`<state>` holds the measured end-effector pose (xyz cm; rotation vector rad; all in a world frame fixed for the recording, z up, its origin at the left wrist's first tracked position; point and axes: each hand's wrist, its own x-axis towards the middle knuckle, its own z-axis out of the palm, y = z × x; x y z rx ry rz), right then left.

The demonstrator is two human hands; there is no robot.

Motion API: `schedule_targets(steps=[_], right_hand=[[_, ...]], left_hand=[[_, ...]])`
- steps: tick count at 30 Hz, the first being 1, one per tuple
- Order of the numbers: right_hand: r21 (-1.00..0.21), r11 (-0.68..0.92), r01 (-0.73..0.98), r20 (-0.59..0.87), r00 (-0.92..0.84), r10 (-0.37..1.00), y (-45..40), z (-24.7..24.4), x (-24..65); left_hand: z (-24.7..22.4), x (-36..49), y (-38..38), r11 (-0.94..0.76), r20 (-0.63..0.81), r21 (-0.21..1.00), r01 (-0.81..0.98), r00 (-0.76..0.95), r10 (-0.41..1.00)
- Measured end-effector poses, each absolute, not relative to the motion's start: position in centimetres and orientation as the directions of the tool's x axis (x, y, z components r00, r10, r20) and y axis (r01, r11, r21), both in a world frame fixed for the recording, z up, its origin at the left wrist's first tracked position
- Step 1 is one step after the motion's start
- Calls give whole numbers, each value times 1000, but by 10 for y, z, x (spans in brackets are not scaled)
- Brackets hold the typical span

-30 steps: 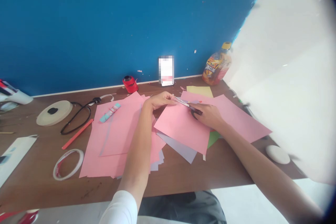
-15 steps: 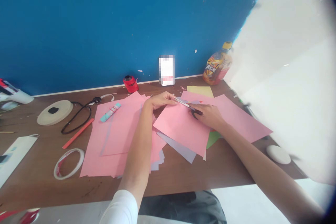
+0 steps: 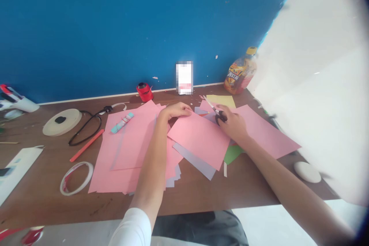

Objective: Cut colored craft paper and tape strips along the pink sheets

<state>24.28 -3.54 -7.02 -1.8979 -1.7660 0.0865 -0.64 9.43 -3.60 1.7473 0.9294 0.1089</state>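
Black-handled scissors (image 3: 220, 117), gripped in the right hand (image 3: 233, 123), with fingers (image 3: 229, 117) curled closed around the handles and blades angled up and away, above a loose spread of pink paper sheets (image 3: 198, 138). Left hand (image 3: 175, 110) resting open on the sheets, fingers (image 3: 186, 110) laid nearly flat. Under and around the spread, a lilac sheet (image 3: 193, 160), a green sheet (image 3: 232, 154) and a yellow sheet (image 3: 220, 100) poking out at the edges. Farther left on the brown tabletop (image 3: 201, 196), a teal-and-white packet (image 3: 122, 122) lying on more pink paper, with a red marker (image 3: 86, 145), a thin tape ring (image 3: 76, 178), a black cable (image 3: 85, 130) and a cream disc (image 3: 62, 122) close by. Off to the right, a pale oval object (image 3: 307, 172). Farthest, against the blue wall (image 3: 115, 27), a small red container (image 3: 144, 92), an upright pixelated white card (image 3: 184, 77) and a yellow-capped plastic bottle (image 3: 240, 71), its contents hard to make out and its right side just beside a blurred white panel (image 3: 311, 84).
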Motion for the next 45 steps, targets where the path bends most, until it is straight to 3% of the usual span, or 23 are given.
schedule_targets(steps=[4, 11, 16, 23, 31, 37, 42, 45], right_hand=[[-594, -47, 803, 386, 335, 860, -36, -69, 240], [-611, -16, 792, 381, 312, 870, -37, -69, 238], [-397, -138, 908, 218, 239, 946, -36, -60, 242], [-60, -226, 972, 141, 232, 962, -40, -47, 242], [47, -216, 975, 47, 214, 976, -31, -44, 254], [13, -190, 982, 77, 189, 979, -15, -42, 255], [-145, -84, 986, 234, 117, 965, -12, -54, 247], [-233, 26, 972, 312, 49, 949, -15, -58, 246]], left_hand=[[-30, -4, 98, -319, -275, 718, 619, 673, 687], [-5, -5, 90, -448, -234, 609, 654, 688, 687], [1, -15, 92, -431, -225, 599, 675, 658, 719], [-2, -16, 100, -319, -287, 623, 714, 588, 757], [-1, -35, 98, -291, -205, 646, 706, 527, 825], [1, -56, 90, -226, -254, 585, 779, 440, 861], [-6, -65, 86, -129, -462, 569, 812, 445, 767], [-8, -66, 85, -140, -516, 494, 858, 419, 747]])
